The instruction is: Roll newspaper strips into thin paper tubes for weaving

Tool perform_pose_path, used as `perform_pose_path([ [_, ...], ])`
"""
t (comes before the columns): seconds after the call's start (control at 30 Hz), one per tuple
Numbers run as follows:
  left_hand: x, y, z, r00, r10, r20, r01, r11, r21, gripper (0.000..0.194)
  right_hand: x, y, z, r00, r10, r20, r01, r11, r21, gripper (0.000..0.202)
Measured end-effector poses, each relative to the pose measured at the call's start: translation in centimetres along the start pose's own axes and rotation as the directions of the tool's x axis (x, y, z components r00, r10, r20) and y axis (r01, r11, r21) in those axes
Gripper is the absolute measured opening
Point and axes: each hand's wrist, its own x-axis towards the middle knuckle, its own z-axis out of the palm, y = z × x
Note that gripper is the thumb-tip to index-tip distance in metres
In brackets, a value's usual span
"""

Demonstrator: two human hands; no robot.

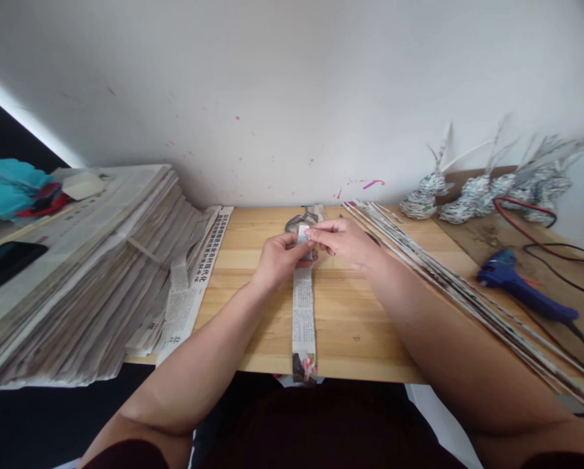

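A long printed newspaper strip runs from the table's front edge up to both hands, with a small coloured picture at its near end. My left hand is closed on the strip, thumb on top and fingers beneath. The fingertips of my right hand pinch the strip's far end, close to the left thumb. Just behind the hands lie a dark looped object, partly covered by them, and a pale piece whose kind I cannot make out.
A tall newspaper stack fills the left, with loose newspaper strips beside it. Thin rolled paper sticks lie along the right. Farther right are a blue glue gun with its cord and several woven paper figures. The wall stands behind.
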Motion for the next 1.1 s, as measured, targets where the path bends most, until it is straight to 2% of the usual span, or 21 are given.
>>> perform_pose_path([
  [0.17, 0.0, -0.1, 0.2, 0.999, -0.034, 0.023, 0.035, 0.999, -0.014, 0.037, 0.2, 0.2, 0.8, 0.993, 0.045, -0.11, -0.033, 0.993, 0.109, 0.028],
  [0.37, -0.2, -0.1, 0.6, 0.997, -0.017, 0.07, 0.02, 0.999, -0.044, 0.035, 0.3, 0.3, 1.3, 0.979, 0.144, -0.143, -0.107, 0.966, 0.236, 0.023],
  [0.6, -0.6, 0.0, 0.9, 0.992, -0.013, 0.124, 0.023, 0.996, -0.08, 0.032, 0.3, 0.2, 1.0, 0.97, 0.202, -0.138, -0.157, 0.947, 0.281, 0.022],
  [0.73, -0.4, -0.5, 0.7, 0.994, -0.01, 0.105, 0.015, 0.999, -0.045, 0.033, 0.3, 0.1, 1.0, 0.965, 0.212, -0.156, -0.162, 0.945, 0.283, 0.027],
  [0.9, 0.1, -1.1, 0.5, 0.993, 0.097, 0.062, -0.101, 0.993, 0.057, 0.04, 0.1, -0.2, 1.4, 0.961, 0.169, -0.218, -0.113, 0.962, 0.249, 0.034],
  [1.1, -0.4, -0.6, 0.8, 0.999, 0.027, 0.034, -0.028, 0.999, 0.016, 0.035, 0.1, -0.5, 1.5, 0.951, 0.223, -0.215, -0.163, 0.95, 0.266, 0.034],
])
